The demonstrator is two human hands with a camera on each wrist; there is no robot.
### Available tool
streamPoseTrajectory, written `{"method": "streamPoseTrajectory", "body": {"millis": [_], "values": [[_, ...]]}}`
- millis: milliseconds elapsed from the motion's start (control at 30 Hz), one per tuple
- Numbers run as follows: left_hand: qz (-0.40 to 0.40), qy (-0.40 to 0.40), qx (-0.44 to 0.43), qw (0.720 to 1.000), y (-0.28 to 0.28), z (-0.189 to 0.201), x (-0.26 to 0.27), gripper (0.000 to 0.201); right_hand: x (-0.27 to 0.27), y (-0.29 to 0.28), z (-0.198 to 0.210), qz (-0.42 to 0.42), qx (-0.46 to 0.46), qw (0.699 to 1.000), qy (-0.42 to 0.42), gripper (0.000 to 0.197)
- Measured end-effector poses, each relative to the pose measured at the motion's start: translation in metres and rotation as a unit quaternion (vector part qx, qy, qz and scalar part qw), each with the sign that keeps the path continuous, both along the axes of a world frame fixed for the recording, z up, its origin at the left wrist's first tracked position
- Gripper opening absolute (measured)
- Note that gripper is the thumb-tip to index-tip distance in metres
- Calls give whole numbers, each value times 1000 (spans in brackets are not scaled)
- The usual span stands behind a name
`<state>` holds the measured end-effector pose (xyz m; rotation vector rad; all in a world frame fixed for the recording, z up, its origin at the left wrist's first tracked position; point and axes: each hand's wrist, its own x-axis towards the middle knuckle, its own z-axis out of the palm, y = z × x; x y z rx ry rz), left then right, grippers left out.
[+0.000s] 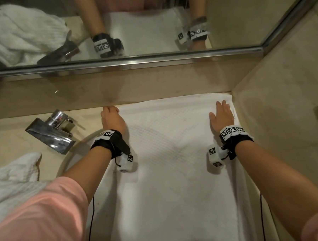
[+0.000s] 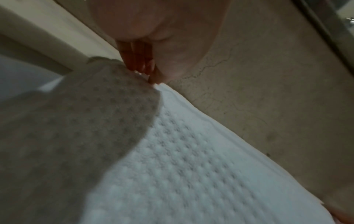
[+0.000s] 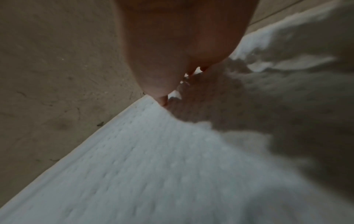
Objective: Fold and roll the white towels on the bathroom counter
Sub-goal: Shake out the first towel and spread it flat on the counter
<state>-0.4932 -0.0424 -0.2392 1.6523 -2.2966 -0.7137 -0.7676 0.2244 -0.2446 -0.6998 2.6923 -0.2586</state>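
Observation:
A white waffle-textured towel (image 1: pixel 171 165) lies spread flat on the counter, its far edge against the back wall. My left hand (image 1: pixel 110 114) is at the towel's far left corner, fingers bent down, and the left wrist view shows the fingertips (image 2: pixel 151 75) pinching the towel (image 2: pixel 191 166) at its edge. At the far right corner my right hand (image 1: pixel 222 114) rests flat on the cloth with straight fingers. In the right wrist view the right hand (image 3: pixel 172 84) touches the towel (image 3: pixel 153 166) close to the wall.
A second white towel (image 1: pixel 13 177) lies crumpled at the left, beside the sink rim (image 1: pixel 70 160). A chrome faucet (image 1: pixel 52 133) stands left of my left hand. The mirror (image 1: pixel 149 28) runs along the back and a beige wall (image 1: pixel 283 113) bounds the right side.

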Motion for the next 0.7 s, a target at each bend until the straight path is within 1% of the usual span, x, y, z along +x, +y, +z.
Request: {"method": "streamPoseTrajectory", "body": {"millis": [67,133,233,367,467,600,700], "values": [[-47,-61,-10,997,4,0,0,31,12,10,3,-4,4,1000,6,60],[-80,-104,7,991,9,1,0,40,27,22,5,-1,13,1000,25,60],[-127,-139,57,980,18,3,0,58,50,41,6,3,35,998,48,60],[-157,-172,95,968,25,9,3,63,83,72,4,-5,48,998,29,60],[-166,-170,101,966,28,12,5,62,114,98,6,-36,44,998,17,61],[-224,-149,110,957,48,9,5,67,153,133,9,-79,41,996,-2,61],[-251,-129,111,953,70,5,6,71,176,155,11,-107,42,993,-5,59]]}}
